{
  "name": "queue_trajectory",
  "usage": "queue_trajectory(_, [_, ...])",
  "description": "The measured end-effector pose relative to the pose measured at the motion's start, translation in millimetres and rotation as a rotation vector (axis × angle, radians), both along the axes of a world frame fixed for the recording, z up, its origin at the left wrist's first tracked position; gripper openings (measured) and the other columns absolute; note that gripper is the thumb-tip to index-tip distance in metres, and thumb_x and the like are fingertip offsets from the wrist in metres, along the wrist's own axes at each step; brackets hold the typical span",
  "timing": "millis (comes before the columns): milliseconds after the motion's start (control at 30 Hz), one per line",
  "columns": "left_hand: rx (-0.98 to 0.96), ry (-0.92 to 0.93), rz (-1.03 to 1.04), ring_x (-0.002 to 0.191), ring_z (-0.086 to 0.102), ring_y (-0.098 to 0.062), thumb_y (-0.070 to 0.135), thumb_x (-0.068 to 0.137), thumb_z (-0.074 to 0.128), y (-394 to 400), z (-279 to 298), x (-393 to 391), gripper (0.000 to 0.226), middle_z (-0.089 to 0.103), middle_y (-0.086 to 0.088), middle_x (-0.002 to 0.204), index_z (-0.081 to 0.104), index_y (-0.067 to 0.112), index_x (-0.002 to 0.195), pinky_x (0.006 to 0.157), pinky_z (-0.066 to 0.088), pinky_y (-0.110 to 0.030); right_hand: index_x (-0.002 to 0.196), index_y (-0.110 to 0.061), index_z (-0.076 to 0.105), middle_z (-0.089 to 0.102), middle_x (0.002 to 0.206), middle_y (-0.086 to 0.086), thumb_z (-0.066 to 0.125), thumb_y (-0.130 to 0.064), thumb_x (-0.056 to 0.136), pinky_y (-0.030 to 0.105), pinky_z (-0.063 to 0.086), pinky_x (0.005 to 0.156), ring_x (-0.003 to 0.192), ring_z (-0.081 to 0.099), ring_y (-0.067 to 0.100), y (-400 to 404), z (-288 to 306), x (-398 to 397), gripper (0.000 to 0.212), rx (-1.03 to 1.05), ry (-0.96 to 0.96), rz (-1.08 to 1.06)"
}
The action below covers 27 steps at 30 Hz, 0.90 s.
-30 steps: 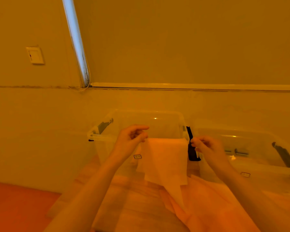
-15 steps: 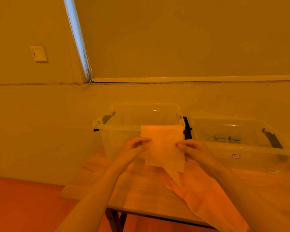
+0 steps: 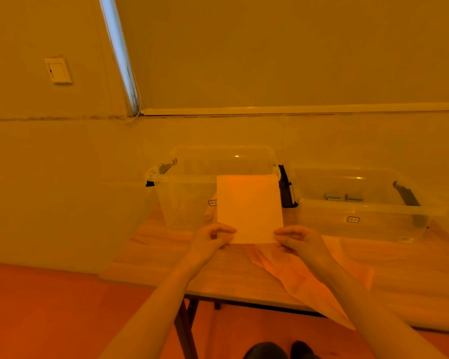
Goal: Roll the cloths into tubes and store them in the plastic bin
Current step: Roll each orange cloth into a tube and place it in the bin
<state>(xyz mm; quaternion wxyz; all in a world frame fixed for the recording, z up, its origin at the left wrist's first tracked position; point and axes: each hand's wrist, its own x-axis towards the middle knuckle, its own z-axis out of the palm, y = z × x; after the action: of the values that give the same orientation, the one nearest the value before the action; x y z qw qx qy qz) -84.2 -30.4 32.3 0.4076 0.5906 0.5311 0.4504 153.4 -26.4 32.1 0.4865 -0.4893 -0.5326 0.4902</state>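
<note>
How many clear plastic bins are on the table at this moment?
2. One plastic bin stands at the table's back left, partly behind the cloth held up by both hands. The second bin stands to its right. No others show.

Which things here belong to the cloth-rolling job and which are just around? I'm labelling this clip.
Job: cloth pinched by left hand and right hand; loose cloths on the table; left bin; right bin.
Around: wall switch; blind cord.
</note>
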Motion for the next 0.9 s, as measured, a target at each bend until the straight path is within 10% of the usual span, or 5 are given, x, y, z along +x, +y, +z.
queue_trajectory(467, [-0.070,-0.124,0.058,0.070,0.062,-0.008,0.012,0.084,0.068,-13.7,-52.9,-4.2,0.008,0.069,0.002,0.080,0.072,0.018,0.089,0.066,0.050,-0.016,0.092,-0.013,0.073,0.069,0.100,0.003,0.065,-0.004,0.085,0.019,0.054,0.072,0.085,0.067,0.009,-16.1,-48.5,-2.4,0.014,0.035,-0.057,0.021])
queue_trajectory(700, [-0.114,-0.124,0.020,0.098,0.064,-0.012,0.031,0.065,0.081,-6.3,-67.7,-12.3,0.020,0.070,0.006,0.101,0.073,0.034,0.083,0.080,0.052,-0.030,0.093,-0.016,0.073,0.067,0.103,-0.002,0.070,-0.006,0.081,0.019,0.054,0.072,0.092,0.064,0.008,-9.3,-55.2,-4.8,0.016,0.025,-0.054,0.061])
queue_trajectory(900, [-0.103,-0.228,-0.039,0.095,0.066,-0.010,-0.001,0.076,0.072,-9.0,-75.0,-13.2,0.028,0.069,0.000,0.106,0.072,0.022,0.091,0.075,0.052,-0.024,0.096,-0.016,0.072,0.067,0.102,-0.005,0.076,-0.001,0.073,0.014,0.053,0.067,0.087,0.065,-0.001,-6.4,-67.8,-5.9,0.027,0.056,-0.065,0.008])
